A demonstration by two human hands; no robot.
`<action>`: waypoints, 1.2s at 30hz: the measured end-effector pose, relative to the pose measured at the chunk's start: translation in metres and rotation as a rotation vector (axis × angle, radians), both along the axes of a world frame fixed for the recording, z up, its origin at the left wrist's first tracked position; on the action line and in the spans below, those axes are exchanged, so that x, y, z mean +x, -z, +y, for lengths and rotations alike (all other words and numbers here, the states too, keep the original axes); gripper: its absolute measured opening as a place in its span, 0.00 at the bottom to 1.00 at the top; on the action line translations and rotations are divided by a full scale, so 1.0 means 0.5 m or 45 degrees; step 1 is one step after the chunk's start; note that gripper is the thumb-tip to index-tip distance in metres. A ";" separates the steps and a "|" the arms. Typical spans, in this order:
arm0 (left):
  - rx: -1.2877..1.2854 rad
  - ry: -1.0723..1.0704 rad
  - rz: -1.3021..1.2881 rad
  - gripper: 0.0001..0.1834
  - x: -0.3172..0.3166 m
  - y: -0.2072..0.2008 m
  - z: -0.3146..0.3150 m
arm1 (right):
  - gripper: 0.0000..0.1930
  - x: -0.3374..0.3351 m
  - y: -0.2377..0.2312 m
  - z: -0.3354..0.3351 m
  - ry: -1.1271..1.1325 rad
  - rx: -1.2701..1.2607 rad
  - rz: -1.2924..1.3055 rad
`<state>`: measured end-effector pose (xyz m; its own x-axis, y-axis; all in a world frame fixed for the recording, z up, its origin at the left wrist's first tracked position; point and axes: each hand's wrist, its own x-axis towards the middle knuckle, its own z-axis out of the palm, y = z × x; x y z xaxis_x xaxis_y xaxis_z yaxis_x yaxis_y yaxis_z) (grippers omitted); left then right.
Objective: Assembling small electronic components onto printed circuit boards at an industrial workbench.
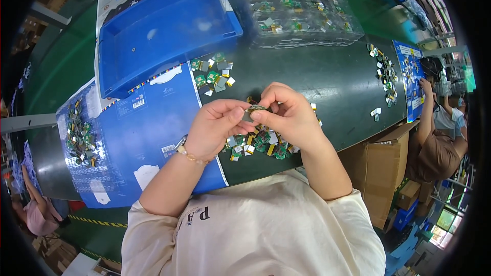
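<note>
Fingers [240, 114] of the left hand [215, 130] and right hand [289, 115] pinch one small circuit piece [254, 111] between them, above the dark green worktop [327, 79]. Beyond the fingers sits an empty blue bin [169, 30], with clear trays [294, 5] of parts beside it. Just under the fingers lies a pile of small green boards [261, 143]; another cluster [214, 74] lies just beyond them.

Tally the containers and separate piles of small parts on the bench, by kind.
Blue bin: 1
Clear tray stack: 1
Loose piles of small boards: 4, at
Total: 6
Left hand and right hand pinch one small part.
</note>
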<state>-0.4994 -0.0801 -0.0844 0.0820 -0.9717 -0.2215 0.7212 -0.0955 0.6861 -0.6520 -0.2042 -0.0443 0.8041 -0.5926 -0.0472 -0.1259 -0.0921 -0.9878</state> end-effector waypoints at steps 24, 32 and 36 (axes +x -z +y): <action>0.164 -0.172 -0.091 0.13 -0.014 0.005 -0.006 | 0.10 0.025 0.008 0.026 0.228 -0.362 0.064; 0.014 -0.243 -0.467 0.07 -0.018 -0.008 -0.002 | 0.10 0.009 0.038 0.007 0.089 0.022 0.181; -0.011 -0.186 -0.599 0.06 -0.007 -0.004 0.006 | 0.15 0.016 0.034 0.015 0.029 0.254 -0.102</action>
<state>-0.5028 -0.0772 -0.0824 0.3065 -0.9443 -0.1199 0.3385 -0.0095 0.9409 -0.6442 -0.1967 -0.0612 0.7966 -0.5958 -0.1020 -0.0460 0.1085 -0.9930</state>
